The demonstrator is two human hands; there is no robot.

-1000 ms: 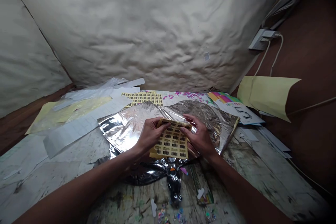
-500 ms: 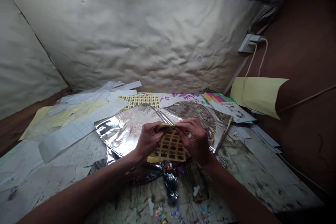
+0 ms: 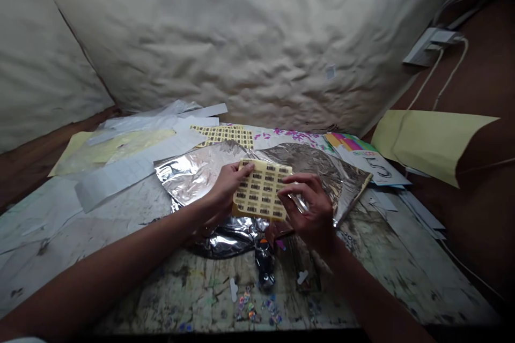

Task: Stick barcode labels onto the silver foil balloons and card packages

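My left hand (image 3: 225, 187) grips a yellow-backed sheet of barcode stickers (image 3: 261, 193) by its left edge, thumb on the printed face. The sheet is tilted up towards me. My right hand (image 3: 309, 206) is at the sheet's right side, with thumb and index fingertips pinched together in front of its labels. Whatever lies between those fingertips is too small to make out. Underneath is a shiny silver foil packet (image 3: 193, 169), spread wide on the table. A dark, glossy wrapped item (image 3: 264, 265) lies just in front of it.
More barcode sheets (image 3: 229, 135) lie behind the foil, near scattered pink confetti (image 3: 295, 135). White paper strips (image 3: 132, 171) and clear plastic cover the left side. A printed card packet (image 3: 374, 166) is at right, below a hanging yellow sheet (image 3: 430, 142). Shiny confetti (image 3: 249, 305) lies near the front edge.
The sticker sheet, bent over between both hands before, now stands flatter and faces me. My right hand has moved off its top edge to its right side. The camera view has shifted.
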